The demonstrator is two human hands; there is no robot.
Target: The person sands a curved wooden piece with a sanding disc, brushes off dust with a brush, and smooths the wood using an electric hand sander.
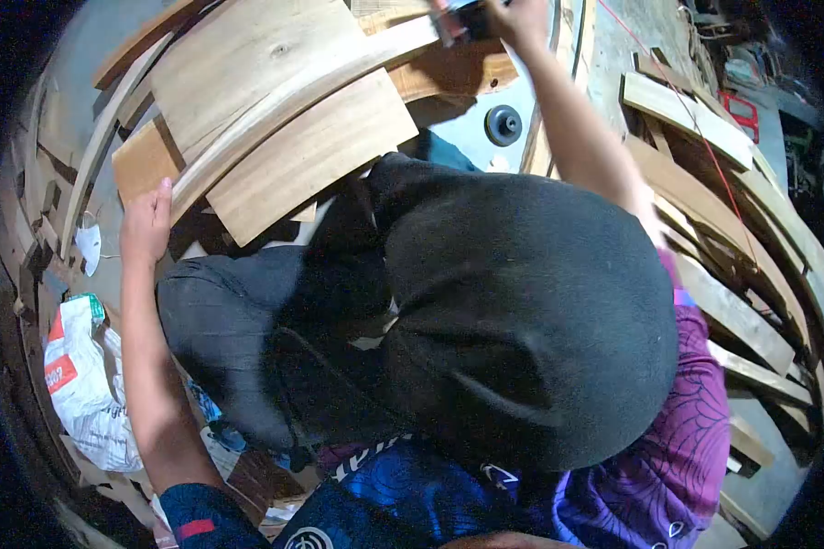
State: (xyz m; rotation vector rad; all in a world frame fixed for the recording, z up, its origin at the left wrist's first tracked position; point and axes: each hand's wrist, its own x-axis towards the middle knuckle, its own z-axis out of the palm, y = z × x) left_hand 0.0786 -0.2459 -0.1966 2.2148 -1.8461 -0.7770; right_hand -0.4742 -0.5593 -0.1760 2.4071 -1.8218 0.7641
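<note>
A long pale wooden strip [311, 90] runs diagonally over wider boards in front of my bent knees. My left hand [146, 224] grips its near left end, thumb up, beside a small square wood block [146, 160]. At the top, my right hand [522, 26] is closed around a dark tool with a reddish part [458, 20], close to the strip's far end. The top edge cuts the tool off, so I cannot tell its exact kind. A wide board [256, 64] lies beyond the strip and a shorter plank [316, 151] on the near side.
A round black disc-shaped part [503, 124] lies on the pale floor. Stacked timber pieces [705, 183] fill the right, crossed by a thin red cord [705, 123]. At left lies a crumpled white sack [87, 384]. My dark-clothed legs [522, 302] take up the middle.
</note>
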